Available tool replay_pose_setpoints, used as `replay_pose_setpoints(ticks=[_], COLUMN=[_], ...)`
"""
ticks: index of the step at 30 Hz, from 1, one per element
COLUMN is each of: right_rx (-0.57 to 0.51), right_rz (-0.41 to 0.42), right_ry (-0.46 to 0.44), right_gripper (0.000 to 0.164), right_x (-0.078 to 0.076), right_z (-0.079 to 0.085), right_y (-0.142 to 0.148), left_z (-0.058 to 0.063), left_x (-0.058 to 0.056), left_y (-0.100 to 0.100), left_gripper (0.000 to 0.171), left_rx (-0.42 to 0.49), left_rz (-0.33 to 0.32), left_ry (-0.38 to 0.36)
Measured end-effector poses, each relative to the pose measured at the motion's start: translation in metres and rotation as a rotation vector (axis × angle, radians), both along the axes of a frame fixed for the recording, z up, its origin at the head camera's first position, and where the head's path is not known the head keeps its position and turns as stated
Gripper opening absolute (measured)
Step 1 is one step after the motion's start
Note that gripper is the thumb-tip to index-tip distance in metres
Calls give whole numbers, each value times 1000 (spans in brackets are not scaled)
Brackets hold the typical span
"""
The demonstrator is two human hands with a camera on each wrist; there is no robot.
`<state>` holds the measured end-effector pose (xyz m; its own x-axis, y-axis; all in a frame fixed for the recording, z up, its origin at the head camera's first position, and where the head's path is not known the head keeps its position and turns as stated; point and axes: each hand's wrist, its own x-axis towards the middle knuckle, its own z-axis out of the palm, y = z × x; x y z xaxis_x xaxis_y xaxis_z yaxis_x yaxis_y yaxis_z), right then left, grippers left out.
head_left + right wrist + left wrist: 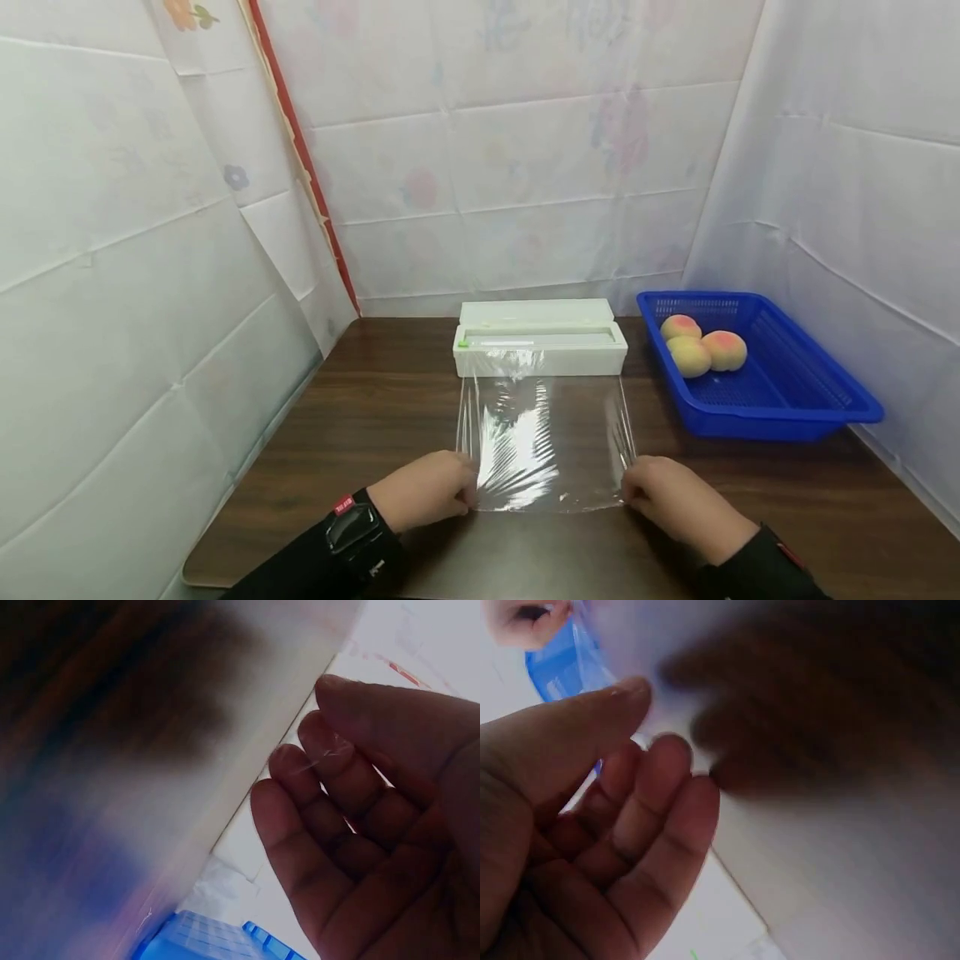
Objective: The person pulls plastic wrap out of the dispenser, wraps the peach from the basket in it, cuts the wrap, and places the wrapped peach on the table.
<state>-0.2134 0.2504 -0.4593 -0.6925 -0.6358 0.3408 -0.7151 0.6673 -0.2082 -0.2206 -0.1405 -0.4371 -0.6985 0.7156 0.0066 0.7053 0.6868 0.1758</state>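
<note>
1. The left grip (pixel 427 490) is closed, thumb and fingers pinching the near left corner of the cling film (pixel 517 458).
2. The right grip (pixel 678 504) is likewise closed, pinching the near right corner of the same sheet; in the right wrist view, a wisp of clear film (pixel 326 755) crosses its fingers.
3. The cling film spans the space between the two grips, its free edge running from one to the other, with fine creases fanning out from the left grip. Whether its middle touches the counter (pixel 360 408) cannot be told.
4. Beyond both grips, and between them from side to side, sits a white cling film dispenser (pixel 540 362); the sheet runs from its front towards the grips. Its lid (pixel 536 312) is raised at the back, and a small green piece (pixel 462 343) shows at the end on the left grip's side.
5. Beyond the right grip and farther to its right stands a blue plastic basket (pixel 780 421), well apart from the left grip. Three peaches (pixel 724 350) lie clustered inside, by the wall nearest the dispenser.
6. Behind each grip, a black sleeve (pixel 300 558) covers the forearm.
</note>
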Motion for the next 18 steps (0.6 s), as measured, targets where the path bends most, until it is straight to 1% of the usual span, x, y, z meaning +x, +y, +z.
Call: replay_pose_setpoints(ticks=[2, 4, 6, 8, 10, 12, 13, 14, 16, 18], right_rx=[5, 15, 33, 52, 85, 128, 150, 170, 200, 208], right_rz=[10, 8, -2, -12, -20, -23, -21, -17, -3, -8], right_ry=[-23, -76, -150, -218, -287, -326, -334, -335, -286, -235], right_gripper=[29, 29, 28, 26, 25, 19, 16, 13, 13, 17], right_x=[-2, -4, -6, -5, -3, 3, 7, 10, 18, 25], right_z=[-1, 0, 1, 2, 4, 8, 10, 13, 19, 26], right_y=[0, -1, -1, -2, -3, -2, -1, 0, 2, 6], left_z=[0, 1, 3, 3, 2, 1, 2, 4, 11, 19], left_x=[0, 0, 1, 5, 15, 29, 37, 46, 61, 72], left_y=[3, 6, 8, 10, 13, 17, 19, 21, 25, 28], left_gripper=[17, 17, 16, 14, 17, 26, 31, 34, 40, 42], left_rx=[-42, -67, -87, -117, -152, -177, -183, -188, -191, -184], left_rz=[-29, -46, -46, -27, 5, 41, 67, 92, 123, 127], left_ry=[26, 41, 59, 90, 147, 215, 237, 245, 227, 194])
